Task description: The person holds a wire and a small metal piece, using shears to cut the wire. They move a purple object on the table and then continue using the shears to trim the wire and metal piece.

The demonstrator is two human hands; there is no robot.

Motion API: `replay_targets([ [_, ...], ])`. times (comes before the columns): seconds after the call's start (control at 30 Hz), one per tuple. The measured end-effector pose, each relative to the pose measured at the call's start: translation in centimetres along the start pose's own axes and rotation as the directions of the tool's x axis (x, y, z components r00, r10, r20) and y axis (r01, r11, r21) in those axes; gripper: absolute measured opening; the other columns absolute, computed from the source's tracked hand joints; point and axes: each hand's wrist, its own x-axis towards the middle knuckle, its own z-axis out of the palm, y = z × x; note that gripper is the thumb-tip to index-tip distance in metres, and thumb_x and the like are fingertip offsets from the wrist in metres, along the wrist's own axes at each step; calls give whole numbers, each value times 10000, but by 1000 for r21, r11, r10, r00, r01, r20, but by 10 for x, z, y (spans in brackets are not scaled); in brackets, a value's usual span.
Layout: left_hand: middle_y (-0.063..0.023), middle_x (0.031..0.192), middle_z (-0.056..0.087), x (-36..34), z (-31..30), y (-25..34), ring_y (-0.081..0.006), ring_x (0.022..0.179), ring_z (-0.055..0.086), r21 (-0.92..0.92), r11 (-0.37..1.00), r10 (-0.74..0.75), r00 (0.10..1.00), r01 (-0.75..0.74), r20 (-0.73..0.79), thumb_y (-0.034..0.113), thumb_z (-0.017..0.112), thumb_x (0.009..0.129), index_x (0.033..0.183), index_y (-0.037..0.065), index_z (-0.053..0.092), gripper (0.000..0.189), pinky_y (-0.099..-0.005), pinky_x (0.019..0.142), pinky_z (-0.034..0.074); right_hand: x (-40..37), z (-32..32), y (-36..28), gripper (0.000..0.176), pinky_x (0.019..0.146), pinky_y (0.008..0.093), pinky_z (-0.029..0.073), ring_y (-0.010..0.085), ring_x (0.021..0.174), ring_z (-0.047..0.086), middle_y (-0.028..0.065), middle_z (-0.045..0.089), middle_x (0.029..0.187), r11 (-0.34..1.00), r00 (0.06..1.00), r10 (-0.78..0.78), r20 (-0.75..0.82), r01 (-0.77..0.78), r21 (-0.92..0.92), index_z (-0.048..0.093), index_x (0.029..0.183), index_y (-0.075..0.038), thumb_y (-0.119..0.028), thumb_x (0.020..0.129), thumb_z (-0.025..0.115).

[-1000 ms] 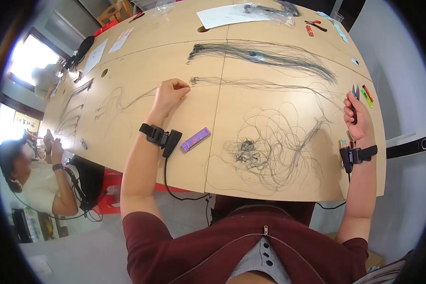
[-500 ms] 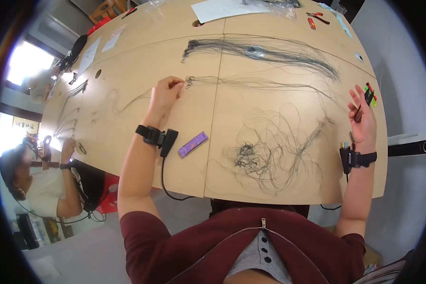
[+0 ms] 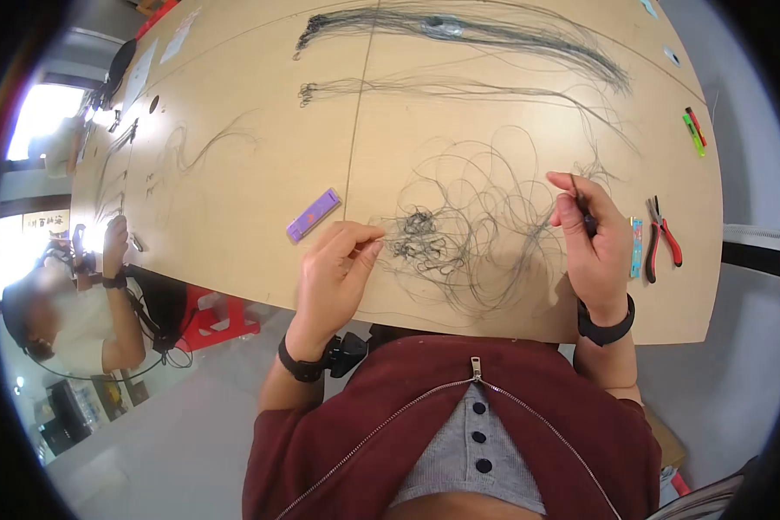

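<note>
A loose tangle of thin dark strands (image 3: 420, 238) lies on the table between my hands. At its left edge is my left hand (image 3: 334, 264), thumb and forefinger pinched close together; whether a strand is between them is too fine to make out. Just right of the tangle, my right hand (image 3: 594, 238) is curled round a dark slim tool (image 3: 582, 204), mostly hidden by the palm and fingers. Beyond lie a thin row of strands (image 3: 459, 90) with small loops at its left end and a thicker bundle (image 3: 511, 39) with a clear wrap round it.
A purple box (image 3: 314, 215) lies left of the tangle. Red-handled pliers (image 3: 661, 243) and a light-blue packet (image 3: 636, 247) are right of my right hand, with green and red sticks (image 3: 694, 132) farther back. Another person (image 3: 82, 321) sits at the table's left end.
My left hand has left the thin row's looped end and come down to the tangle. My right hand has moved inward from the table's right side, still round the dark tool. The view has shifted.
</note>
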Motion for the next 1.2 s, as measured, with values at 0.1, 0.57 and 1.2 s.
replay_targets([
  [0.1, -98, 796, 587, 2, 10, 6, -162, 674, 544, 33, 997, 61, 996, -63, 69, 15, 584, 773, 863, -17, 607, 98, -252, 617, 437, -3, -5, -2, 171, 580, 192, 412, 64, 632, 510, 16, 557, 710, 999, 997, 15, 80, -19, 48, 583, 1018, -8, -85, 877, 524],
  [0.57, -96, 762, 597, 23, 35, 7, -157, 665, 553, 190, 975, 102, 992, -115, 77, 41, 592, 762, 861, -8, 620, 114, -252, 613, 437, -9, -4, 5, 150, 541, 187, 391, 47, 584, 464, -5, 517, 628, 985, 997, -49, 52, 40, 171, 597, 982, -23, -88, 863, 533],
  [1.2, -91, 856, 576, 25, 24, 25, -232, 776, 544, 308, 910, 242, 960, -276, 143, 71, 614, 752, 857, 25, 632, 116, -307, 704, 437, -11, -6, 5, 142, 493, 191, 343, 37, 548, 412, -21, 482, 606, 991, 994, -11, 110, -4, 135, 588, 967, -21, -103, 860, 544],
])
